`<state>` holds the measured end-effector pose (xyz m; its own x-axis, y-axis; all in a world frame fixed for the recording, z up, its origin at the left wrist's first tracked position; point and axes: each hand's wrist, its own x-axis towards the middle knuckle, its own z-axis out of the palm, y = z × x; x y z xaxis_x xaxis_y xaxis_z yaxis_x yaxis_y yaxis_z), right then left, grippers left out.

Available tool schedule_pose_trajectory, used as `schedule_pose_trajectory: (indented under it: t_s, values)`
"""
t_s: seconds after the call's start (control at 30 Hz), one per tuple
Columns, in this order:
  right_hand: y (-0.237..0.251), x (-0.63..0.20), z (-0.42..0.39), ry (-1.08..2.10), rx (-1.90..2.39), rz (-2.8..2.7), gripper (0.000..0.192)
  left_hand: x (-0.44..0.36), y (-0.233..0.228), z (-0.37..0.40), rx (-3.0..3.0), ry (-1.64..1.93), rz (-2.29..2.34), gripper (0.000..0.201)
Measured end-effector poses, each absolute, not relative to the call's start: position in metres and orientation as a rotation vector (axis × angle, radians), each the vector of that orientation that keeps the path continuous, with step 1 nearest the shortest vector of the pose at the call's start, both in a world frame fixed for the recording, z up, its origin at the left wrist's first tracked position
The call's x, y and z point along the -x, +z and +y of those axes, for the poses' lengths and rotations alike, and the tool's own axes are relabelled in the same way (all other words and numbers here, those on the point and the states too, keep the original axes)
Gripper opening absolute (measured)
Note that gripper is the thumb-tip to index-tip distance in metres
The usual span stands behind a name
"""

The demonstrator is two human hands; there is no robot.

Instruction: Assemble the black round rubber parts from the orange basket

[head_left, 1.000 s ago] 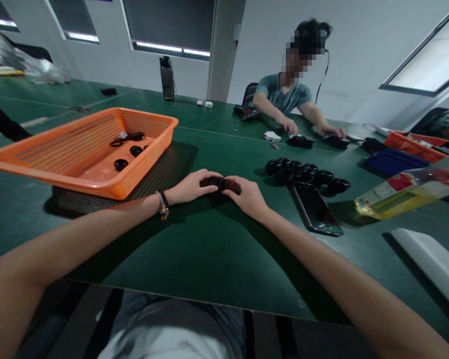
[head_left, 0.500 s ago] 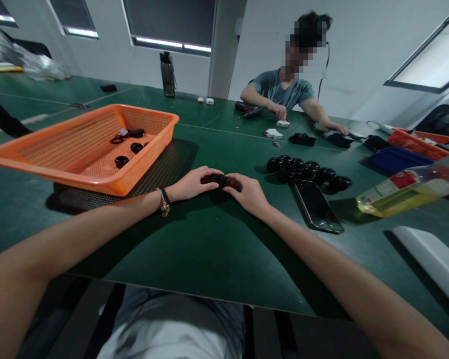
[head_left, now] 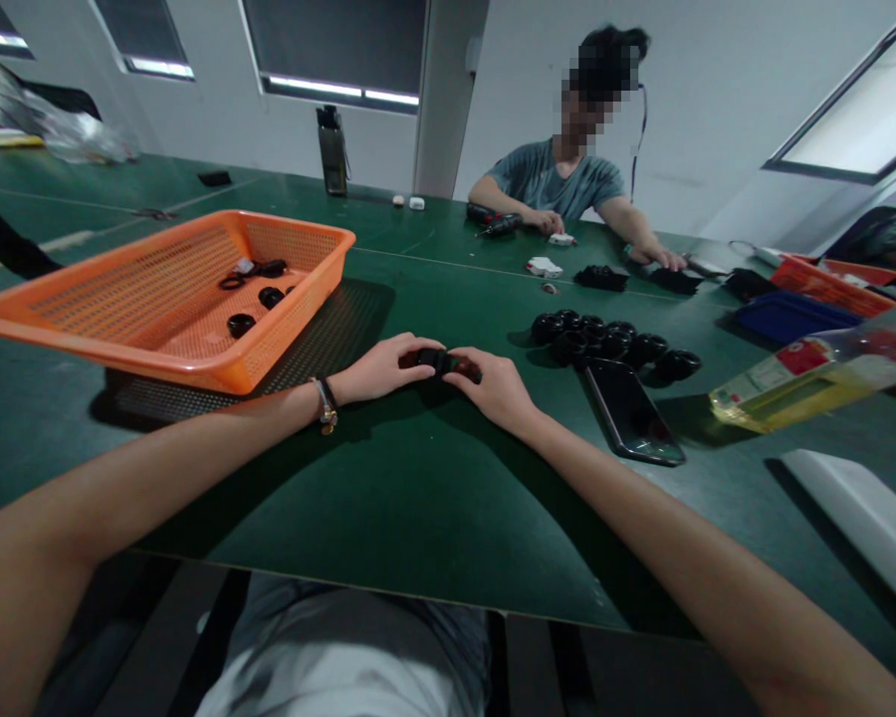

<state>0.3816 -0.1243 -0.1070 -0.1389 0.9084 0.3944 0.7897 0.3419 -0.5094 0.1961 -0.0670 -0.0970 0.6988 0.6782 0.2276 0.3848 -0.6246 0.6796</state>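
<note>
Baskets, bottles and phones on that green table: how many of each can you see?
Orange baskets: 2, orange basket near the left hand, another far right.
Bottles: 2, dark bottle, yellow-liquid bottle.
Phones: 1, phone beside the right hand.
Total: 5.

A long green table [head_left: 418, 498] fills the room, running back to a plain white wall [head_left: 717, 90]. Dark windows [head_left: 336, 40] sit high along that wall, each with a thin strip of light at its lower edge, and a white pillar [head_left: 448, 90] stands between them. Another slanted window [head_left: 843, 119] shows pale daylight above the table's far right corner. A black chair back [head_left: 502, 171] stands behind the table's far edge.
</note>
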Motion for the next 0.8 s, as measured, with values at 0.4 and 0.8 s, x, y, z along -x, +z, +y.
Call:
schedule_pose_trajectory:
  t_s: [0.4,0.8]
  values:
    - [-0.1049,-0.3811,-0.1256,0.217,1.443,-1.96,0.019,-0.1957,-0.0967,-0.0662,-2.306,0.628,0.806,0.037]
    - [-0.1043,-0.3808,-0.1272,0.283,1.39,-1.937,0.025,-0.1958,-0.098,-0.0657,-2.331,0.629,0.788,0.036]
